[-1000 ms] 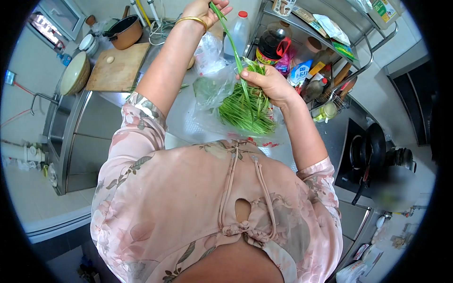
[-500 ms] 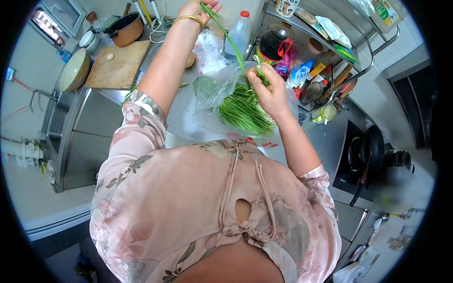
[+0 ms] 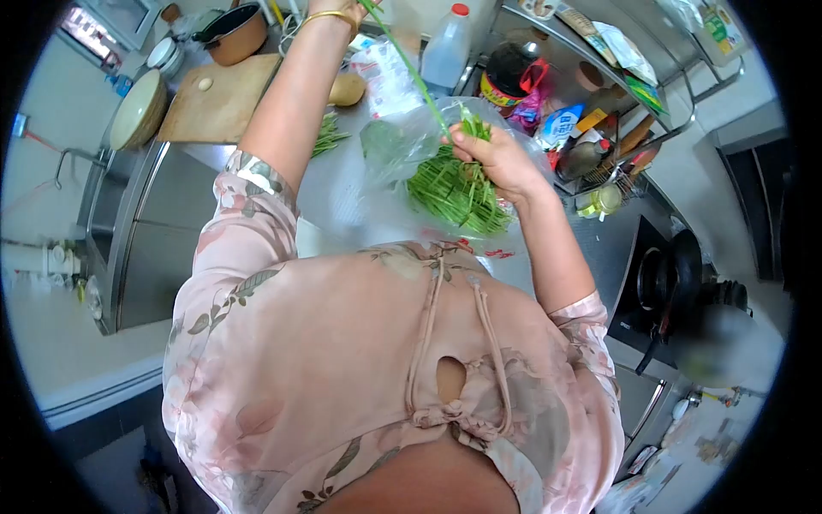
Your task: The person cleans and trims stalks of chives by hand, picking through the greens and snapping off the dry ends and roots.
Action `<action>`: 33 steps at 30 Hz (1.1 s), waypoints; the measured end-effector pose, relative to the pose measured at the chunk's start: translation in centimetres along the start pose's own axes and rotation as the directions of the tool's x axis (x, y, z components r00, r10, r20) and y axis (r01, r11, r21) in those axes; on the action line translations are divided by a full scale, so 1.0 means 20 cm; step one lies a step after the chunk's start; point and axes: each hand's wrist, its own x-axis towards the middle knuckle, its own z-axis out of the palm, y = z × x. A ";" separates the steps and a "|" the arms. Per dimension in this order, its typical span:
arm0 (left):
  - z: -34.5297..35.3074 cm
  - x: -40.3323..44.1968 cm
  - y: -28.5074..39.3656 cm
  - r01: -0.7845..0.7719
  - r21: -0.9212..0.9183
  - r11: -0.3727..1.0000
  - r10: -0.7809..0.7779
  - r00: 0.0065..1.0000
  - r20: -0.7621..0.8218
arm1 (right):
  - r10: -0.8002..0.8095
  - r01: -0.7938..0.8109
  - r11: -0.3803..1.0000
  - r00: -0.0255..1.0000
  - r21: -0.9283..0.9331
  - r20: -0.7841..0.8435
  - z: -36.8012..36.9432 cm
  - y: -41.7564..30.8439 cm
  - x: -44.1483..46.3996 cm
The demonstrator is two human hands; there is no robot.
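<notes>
At the top edge of the view, my left hand [image 3: 349,7] is mostly cut off. A long green stalk [image 3: 409,67] runs taut from its fingers down to my right hand [image 3: 503,163]. The fingers of my right hand are closed around the stalk's lower part and a few garlic chives [image 3: 476,128]. Below that hand, a thick bunch of garlic chives [image 3: 454,199] lies in an open clear plastic bag [image 3: 368,193] on the metal counter. Beside my left forearm, a small pile of cut greens [image 3: 328,135] rests on the counter.
A wooden cutting board [image 3: 214,111] with a small round pale item [image 3: 205,84] is at the left, near a bowl [image 3: 139,111] and a brown pot [image 3: 236,36]. A brown potato-like item [image 3: 347,89], a red-capped jug [image 3: 445,51] and a metal rack [image 3: 591,51] stand behind. Pans [image 3: 681,265] sit right.
My left hand has moved up, partly out of view, drawing the stalk with it. My right hand has shifted slightly right and down. The camera view has tilted, and the greens by my left forearm show more.
</notes>
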 end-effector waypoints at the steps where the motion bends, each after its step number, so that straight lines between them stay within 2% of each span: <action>1: 0.01 -0.06 0.05 -0.001 0.025 1.000 0.000 1.000 0.010 | -0.052 0.049 0.996 0.998 -0.073 -0.044 0.00 0.03 0.02; 4: -0.02 -0.12 0.13 -0.036 0.053 0.998 0.034 0.999 0.035 | -0.260 0.214 0.939 0.954 -0.268 -0.150 0.01 0.09 0.09; 5: -0.06 -0.10 0.16 -0.066 0.076 0.995 0.064 0.997 0.037 | -0.388 0.285 0.861 0.903 -0.421 -0.183 0.04 0.10 0.10; 7: -0.13 -0.08 0.23 -0.126 0.118 0.985 0.121 0.991 0.050 | -0.635 0.355 0.621 0.751 -0.699 -0.183 0.08 0.06 0.09; 8: -0.16 -0.08 0.26 -0.094 0.079 0.992 0.096 0.995 -0.032 | -0.768 0.429 0.495 0.623 -0.756 -0.148 0.10 0.04 0.10; 11: -0.51 0.17 0.38 -0.115 -0.059 0.992 0.112 0.992 -0.051 | -0.815 0.428 0.498 0.528 -0.754 -0.238 0.10 0.03 0.10; 12: -0.65 0.25 0.42 -0.164 -0.067 0.984 0.164 0.986 -0.012 | -0.790 0.448 0.560 0.542 -0.697 -0.287 0.10 0.03 0.08; 13: -0.64 0.17 0.44 -0.255 0.187 0.949 0.266 0.964 -0.032 | -0.704 0.481 0.688 0.623 -0.544 -0.340 0.06 0.05 0.07; 14: -0.61 -0.01 0.46 -0.318 0.429 0.846 0.363 0.932 -0.025 | -0.619 0.434 0.761 0.708 -0.482 -0.340 0.01 0.05 0.04; 15: -0.60 -0.15 0.45 -0.346 0.641 0.685 0.446 0.895 0.006 | -0.522 0.371 0.828 0.785 -0.421 -0.335 -0.04 0.04 -0.01; 17: -0.71 -0.27 0.41 -0.232 0.927 0.294 0.358 0.926 0.118 | -0.378 0.276 0.901 0.879 -0.334 -0.291 -0.13 0.05 -0.10; 18: -0.81 -0.28 0.38 -0.191 0.982 -0.002 0.298 0.937 0.183 | -0.188 0.119 0.970 0.922 -0.214 -0.339 -0.18 0.05 -0.16; 19: -0.92 -0.29 0.35 -0.166 0.939 -0.300 0.220 0.946 0.238 | -0.150 0.082 0.976 0.923 -0.200 -0.355 -0.23 0.07 -0.22; 21: -1.11 -0.32 0.27 -0.282 0.848 -0.449 0.127 0.919 0.373 | -0.082 0.021 0.986 0.925 -0.166 -0.372 -0.32 0.14 -0.29; 23: -1.25 -0.32 0.20 -0.122 0.833 -0.540 0.097 0.974 0.206 | 0.038 -0.111 0.976 0.934 -0.187 -0.356 -0.37 0.21 -0.33; 25: -1.37 -0.32 0.12 -0.046 0.802 -0.596 0.106 0.985 0.135 | 0.195 -0.265 0.946 0.925 -0.185 -0.327 -0.38 0.27 -0.34; 26: -1.41 -0.32 0.09 -0.006 0.782 -0.623 0.116 0.988 0.100 | 0.212 -0.296 0.921 0.926 -0.252 -0.314 -0.39 0.34 -0.32; 28: -1.35 -0.37 0.06 0.001 0.749 -0.663 0.169 0.974 0.148 | 0.177 -0.289 0.843 0.945 -0.454 -0.274 -0.43 0.56 -0.25; 29: -1.30 -0.40 0.04 0.006 0.731 -0.683 0.194 0.965 0.174 | 0.154 -0.323 0.762 0.933 -0.561 -0.326 -0.43 0.62 -0.21; 32: -1.05 -0.47 0.01 -0.045 0.783 -0.620 0.222 0.947 0.230 | 0.037 -0.430 0.468 0.883 -0.772 -0.469 -0.44 0.77 -0.11; 33: -1.01 -0.47 -0.01 -0.147 0.808 -0.571 0.221 0.920 0.323 | -0.020 -0.467 0.375 0.859 -0.801 -0.511 -0.45 0.82 -0.08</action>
